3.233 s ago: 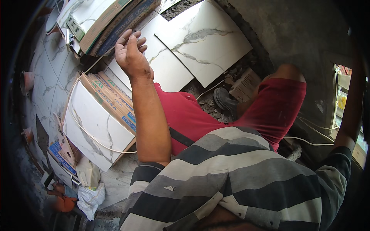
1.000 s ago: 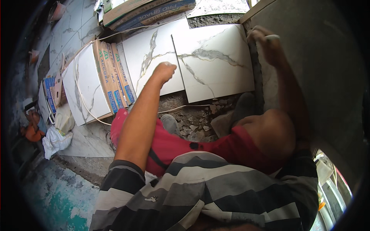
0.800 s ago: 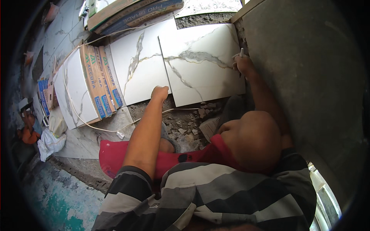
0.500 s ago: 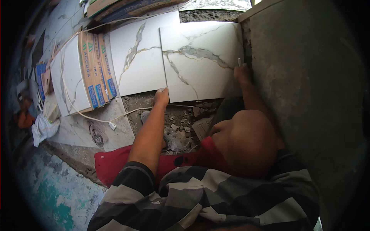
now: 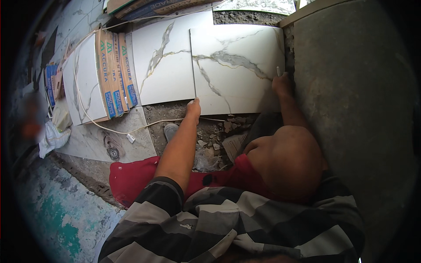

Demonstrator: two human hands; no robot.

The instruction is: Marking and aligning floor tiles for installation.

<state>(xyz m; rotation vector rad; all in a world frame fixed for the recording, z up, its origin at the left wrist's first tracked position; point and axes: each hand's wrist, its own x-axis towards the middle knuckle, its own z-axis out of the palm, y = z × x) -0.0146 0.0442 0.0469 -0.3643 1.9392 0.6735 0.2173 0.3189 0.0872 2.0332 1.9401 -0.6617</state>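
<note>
A large white tile with grey and gold marbled veins (image 5: 239, 48) lies in front of me, its left edge overlapping a similar marbled tile (image 5: 162, 57). At its near left corner, my left hand (image 5: 193, 106) is closed on the edge, thumb uppermost. My right hand (image 5: 282, 84) is at the right edge, closed round a short white pen-like stick (image 5: 278, 71) that points up from the fist. Whether the right fingers also touch the tile is hard to tell.
A concrete wall or slab (image 5: 346, 96) stands close on my right. Boxed tiles (image 5: 116, 74) are stacked at left, with a white cable (image 5: 103, 128) running past them. Broken rubble (image 5: 212, 147) covers the ground below the tile. A white plastic bag (image 5: 55, 139) lies far left.
The whole view has shifted slightly, so everything appears a little further right. Both hands keep their places at the tile's edges.
</note>
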